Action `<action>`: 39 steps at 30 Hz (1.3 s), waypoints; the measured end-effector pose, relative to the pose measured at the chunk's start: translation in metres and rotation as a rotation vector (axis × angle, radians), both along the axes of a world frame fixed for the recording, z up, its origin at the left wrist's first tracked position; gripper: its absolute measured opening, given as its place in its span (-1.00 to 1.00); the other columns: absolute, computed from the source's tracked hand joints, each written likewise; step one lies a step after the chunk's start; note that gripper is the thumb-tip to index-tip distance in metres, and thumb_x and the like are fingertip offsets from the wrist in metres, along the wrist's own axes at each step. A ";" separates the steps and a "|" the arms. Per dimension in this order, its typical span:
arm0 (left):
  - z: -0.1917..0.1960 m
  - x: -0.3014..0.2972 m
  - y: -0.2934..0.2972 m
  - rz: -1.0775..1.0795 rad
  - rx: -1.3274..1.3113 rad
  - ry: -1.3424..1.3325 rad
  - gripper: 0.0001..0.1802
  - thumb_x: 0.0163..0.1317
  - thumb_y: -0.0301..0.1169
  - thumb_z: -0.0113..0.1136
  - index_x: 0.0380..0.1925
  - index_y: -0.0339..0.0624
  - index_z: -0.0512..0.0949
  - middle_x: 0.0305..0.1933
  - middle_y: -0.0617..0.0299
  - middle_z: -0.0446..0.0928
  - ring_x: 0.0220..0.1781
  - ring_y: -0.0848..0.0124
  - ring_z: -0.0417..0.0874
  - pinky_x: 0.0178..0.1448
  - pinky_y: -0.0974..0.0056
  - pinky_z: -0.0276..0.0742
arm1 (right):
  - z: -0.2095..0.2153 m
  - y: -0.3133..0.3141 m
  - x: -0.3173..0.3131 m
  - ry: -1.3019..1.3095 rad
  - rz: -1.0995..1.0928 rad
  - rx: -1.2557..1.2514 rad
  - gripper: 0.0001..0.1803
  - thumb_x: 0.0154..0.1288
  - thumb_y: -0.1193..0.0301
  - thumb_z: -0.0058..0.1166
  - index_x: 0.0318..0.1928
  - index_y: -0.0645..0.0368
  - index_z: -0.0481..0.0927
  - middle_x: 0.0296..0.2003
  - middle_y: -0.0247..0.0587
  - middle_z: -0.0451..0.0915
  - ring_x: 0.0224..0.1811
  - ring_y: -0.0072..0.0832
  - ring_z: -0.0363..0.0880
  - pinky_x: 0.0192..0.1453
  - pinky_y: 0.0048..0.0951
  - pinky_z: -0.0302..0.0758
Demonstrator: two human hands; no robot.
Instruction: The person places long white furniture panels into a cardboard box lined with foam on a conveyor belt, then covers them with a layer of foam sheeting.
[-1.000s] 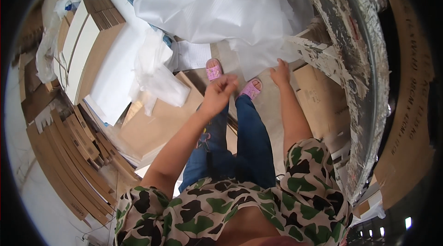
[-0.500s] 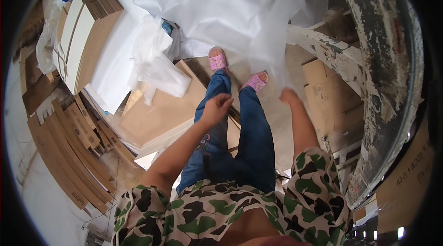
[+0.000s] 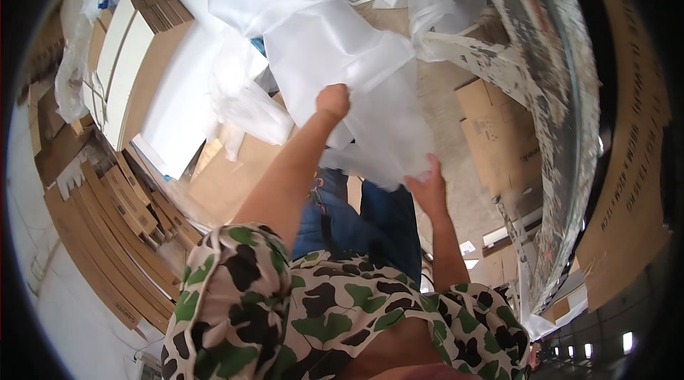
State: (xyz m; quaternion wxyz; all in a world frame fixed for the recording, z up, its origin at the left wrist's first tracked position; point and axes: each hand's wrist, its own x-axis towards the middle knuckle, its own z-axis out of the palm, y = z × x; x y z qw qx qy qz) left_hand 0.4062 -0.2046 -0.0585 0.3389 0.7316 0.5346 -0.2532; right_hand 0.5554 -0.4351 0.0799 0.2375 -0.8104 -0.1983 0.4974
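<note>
A large, translucent white sheet of thin packing foam (image 3: 335,45) hangs in front of me, its near end covering my feet and part of my jeans. My left hand (image 3: 333,101) is closed in a fist on the sheet, gripping it near the middle. Lower down, beside the near right corner of the sheet, my right hand (image 3: 429,184) has its thumb and forefinger spread apart; the thumb is at or very near the sheet's edge.
Left of me, flat brown boards (image 3: 235,173) lie low beside crumpled white foam (image 3: 246,95). Stacked white-faced cartons (image 3: 121,59) and long cardboard strips (image 3: 107,252) stand farther left. A worn, paint-flaked frame (image 3: 548,95) curves along the right, with brown cartons (image 3: 499,141) under it.
My left hand has moved forward and now grips the foam sheet. The sheet's near end has come toward me over my legs. My right hand has shifted slightly nearer and opened.
</note>
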 end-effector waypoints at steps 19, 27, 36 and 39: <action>0.406 -0.265 -0.015 1.875 1.032 -1.010 -0.49 0.26 -0.08 -0.16 0.00 -0.30 0.35 -0.06 -0.01 0.42 0.01 0.12 0.41 0.04 0.06 0.41 | -0.045 -0.051 0.162 -0.333 -0.407 -0.132 -0.45 0.10 0.25 0.01 0.03 0.36 0.30 -0.15 0.20 0.48 -0.32 0.00 0.57 -0.24 -0.24 0.51; 0.441 -0.097 -0.066 1.084 0.606 -0.934 -0.51 0.27 -0.02 -0.18 -0.19 -0.22 0.53 -0.48 0.30 0.52 -0.49 0.53 0.41 -0.44 0.40 0.30 | 0.202 0.111 0.043 -0.197 0.182 0.625 -0.34 0.14 0.26 0.07 0.18 0.30 0.16 0.09 0.14 0.26 -0.05 -0.20 0.47 0.02 -0.39 0.40; 0.426 0.012 -0.109 -0.004 0.391 -0.965 -0.72 0.19 -0.33 0.03 -0.09 -0.11 0.46 -0.29 0.11 0.48 -0.45 0.27 0.50 -0.35 0.32 0.44 | 0.319 0.130 0.037 0.286 0.272 0.985 -0.70 0.30 0.33 -0.09 -0.07 0.29 0.45 -0.18 -0.19 0.52 -0.19 -0.56 0.47 -0.09 -0.55 0.40; 0.439 0.021 -0.109 0.000 0.279 -1.005 -0.71 0.15 -0.37 0.11 -0.11 -0.16 0.45 -0.30 0.15 0.50 -0.44 0.39 0.50 -0.37 0.36 0.44 | 0.312 0.124 0.044 0.421 0.137 0.866 -0.72 0.31 0.33 -0.09 -0.11 0.27 0.49 -0.24 -0.22 0.54 -0.24 -0.62 0.46 -0.15 -0.61 0.40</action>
